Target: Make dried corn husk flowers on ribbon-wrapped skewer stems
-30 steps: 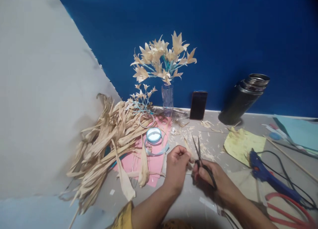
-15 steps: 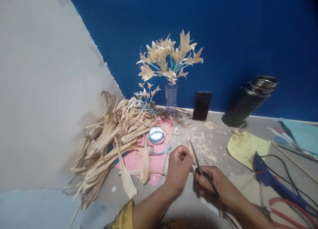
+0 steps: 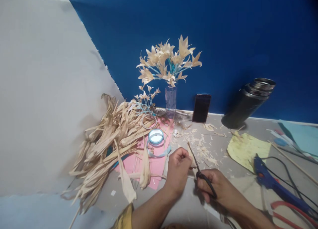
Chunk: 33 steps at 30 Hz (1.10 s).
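My left hand is closed in a pinch on a small pale piece of corn husk, partly hidden by the fingers. In my right hand is a pair of black-handled scissors, its blades pointing up and away, right against the piece of husk. The blades look closed or nearly so. Small husk clippings lie scattered just beyond both hands. Several loose husk strips rest on pink paper to the left, beside a roll of light blue tape.
A heap of dried husks fills the left side. Behind stand a vase of husk flowers, a phone and a dark flask by the blue wall. Right lie yellow paper and a blue glue gun with its cord.
The view has shifted slightly, so the scene sits a little lower. The scissors have moved slightly against the husk piece; both hands keep their grips.
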Motion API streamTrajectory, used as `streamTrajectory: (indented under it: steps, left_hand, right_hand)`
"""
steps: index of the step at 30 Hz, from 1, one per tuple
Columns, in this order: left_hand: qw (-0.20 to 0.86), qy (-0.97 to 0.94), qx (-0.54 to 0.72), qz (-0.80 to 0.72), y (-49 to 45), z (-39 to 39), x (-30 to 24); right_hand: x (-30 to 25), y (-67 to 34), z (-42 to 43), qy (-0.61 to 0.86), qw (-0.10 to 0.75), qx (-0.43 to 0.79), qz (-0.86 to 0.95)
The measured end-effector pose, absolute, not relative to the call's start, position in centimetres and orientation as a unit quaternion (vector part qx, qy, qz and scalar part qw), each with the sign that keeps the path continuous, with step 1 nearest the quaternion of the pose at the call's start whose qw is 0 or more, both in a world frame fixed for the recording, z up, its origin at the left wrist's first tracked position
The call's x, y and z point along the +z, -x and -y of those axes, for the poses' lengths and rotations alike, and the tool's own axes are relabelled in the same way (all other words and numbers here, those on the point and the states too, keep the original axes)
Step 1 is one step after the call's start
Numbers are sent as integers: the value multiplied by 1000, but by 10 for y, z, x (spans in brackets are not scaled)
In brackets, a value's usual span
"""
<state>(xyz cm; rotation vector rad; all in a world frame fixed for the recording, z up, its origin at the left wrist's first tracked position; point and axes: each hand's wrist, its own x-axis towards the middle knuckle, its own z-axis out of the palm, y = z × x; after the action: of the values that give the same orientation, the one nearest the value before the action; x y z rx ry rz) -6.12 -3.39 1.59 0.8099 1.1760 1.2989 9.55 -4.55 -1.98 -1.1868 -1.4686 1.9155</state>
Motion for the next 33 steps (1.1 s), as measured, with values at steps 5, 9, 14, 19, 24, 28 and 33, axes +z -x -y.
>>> streamTrajectory:
  steps: [5,9,14,19,24,28,33]
  left_hand:
    - [591,-316,555,-493,60,35,18]
    - [586,-337,544,-497,61,35,16]
    - [590,-382,512,-494,65,35,15]
    - [628,-364,512,-459,65,36,23]
    - [629,-342,531,-454,63,36,23]
    - [615,-332,523,-487,63,34,17]
    - [625,-351,490,-495,63,35,15]
  right_hand:
    - [-17,-101,46,409,208,698,549]
    - [-17,-103,47,381,210,728,530]
    - [-13,-102,46,380,219,717,542]
    - [-8,-98,46,388,218,717,537]
    - [-4,-94,45,408,236,716,515]
    - [-2,-93,43,459,306,675,489]
    - [-2,-96,39,549,440,567,428]
